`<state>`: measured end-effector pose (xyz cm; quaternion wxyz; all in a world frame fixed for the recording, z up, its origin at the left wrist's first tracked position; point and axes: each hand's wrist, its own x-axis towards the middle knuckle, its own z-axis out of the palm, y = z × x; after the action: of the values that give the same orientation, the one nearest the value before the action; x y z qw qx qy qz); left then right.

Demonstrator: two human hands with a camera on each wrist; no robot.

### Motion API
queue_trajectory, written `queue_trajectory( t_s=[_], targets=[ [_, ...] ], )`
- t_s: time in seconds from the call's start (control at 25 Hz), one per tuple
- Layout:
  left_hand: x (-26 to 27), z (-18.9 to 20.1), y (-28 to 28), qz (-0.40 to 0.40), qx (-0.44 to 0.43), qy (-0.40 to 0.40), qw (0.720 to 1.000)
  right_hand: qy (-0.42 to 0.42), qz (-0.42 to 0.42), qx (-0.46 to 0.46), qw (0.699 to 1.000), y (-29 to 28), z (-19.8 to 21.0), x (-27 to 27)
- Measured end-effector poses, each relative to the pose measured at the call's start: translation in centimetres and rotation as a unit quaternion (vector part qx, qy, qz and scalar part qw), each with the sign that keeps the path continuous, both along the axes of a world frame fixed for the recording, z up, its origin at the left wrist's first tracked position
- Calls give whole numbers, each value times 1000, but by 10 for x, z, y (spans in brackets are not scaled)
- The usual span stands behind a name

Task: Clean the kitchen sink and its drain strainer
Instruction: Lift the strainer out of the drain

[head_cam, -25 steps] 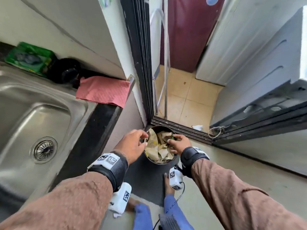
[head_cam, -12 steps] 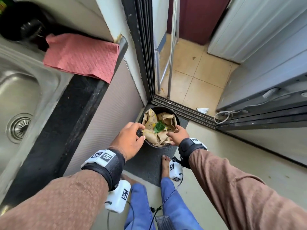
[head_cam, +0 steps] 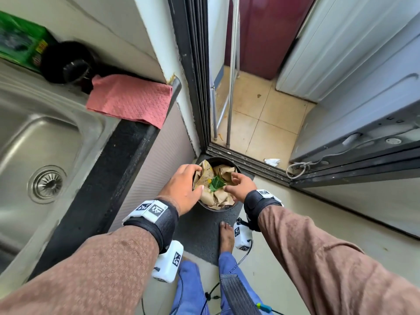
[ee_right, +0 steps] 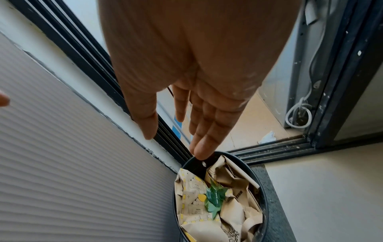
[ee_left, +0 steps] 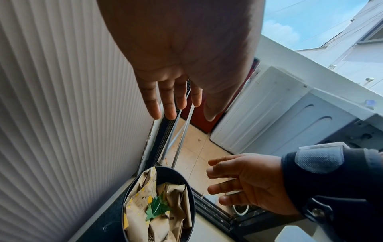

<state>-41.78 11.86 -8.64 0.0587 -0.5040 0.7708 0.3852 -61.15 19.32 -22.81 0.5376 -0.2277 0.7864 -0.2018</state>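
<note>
- Hands over a black bin (head_cam: 223, 206) on the floor, both with fingers straight and spread, holding nothing.
- Left hand (head_cam: 181, 189) above the bin's left rim, palm down; in the left wrist view (ee_left: 176, 68) fingers apart, free of any object.
- Right hand (head_cam: 241, 185) above the bin's right rim; in the right wrist view (ee_right: 199, 85) fingers extended, tips near the far rim; contact cannot be told.
- Bin (ee_right: 267, 204) full of crumpled brown paper (head_cam: 217, 196), with a green leaf (head_cam: 217, 184) on top, between the two hands.
- Same leaf (ee_left: 157, 207) (ee_right: 214, 198) lying loose on the paper, touched by no finger.
- Bin standing on a dark mat (head_cam: 200, 237), in the corner beside a ribbed white cabinet front (head_cam: 150, 169) and a black door track (head_cam: 245, 161).
- Sink (head_cam: 45, 142) of steel at the left, set in a dark surface (head_cam: 95, 185), well apart from the hands.
- Strainer (head_cam: 46, 184) seated in the drain of the sink.
- Pink cloth (head_cam: 131, 100) lying flat on the surface behind the sink, one edge hanging over the front.
- Black cup (head_cam: 68, 62) and green packet (head_cam: 20, 39) behind the cloth, by the wall.
- Bare foot (head_cam: 226, 235) on the mat, just below the bin.
- Tiled floor (head_cam: 259, 119) beyond the open door, with a small white scrap (head_cam: 271, 162) near the track.
</note>
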Motion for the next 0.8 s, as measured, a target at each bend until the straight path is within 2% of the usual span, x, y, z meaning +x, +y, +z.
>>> queue_trajectory(
  t_s=[0.2,0.4,0.64,0.8],
  targets=[
    [4,61,-12,1,-39,23,999,62,77,-58,993,-14,80,5],
    [24,130,-38,-6,-107,77,991,100,139,-176,969,-47,183,27],
    [78,200,-74,55,-217,136,965,193,227,-295,908,-97,307,70],
    [150,227,-90,131,-257,148,946,233,307,-342,857,-126,368,136]
  ],
)
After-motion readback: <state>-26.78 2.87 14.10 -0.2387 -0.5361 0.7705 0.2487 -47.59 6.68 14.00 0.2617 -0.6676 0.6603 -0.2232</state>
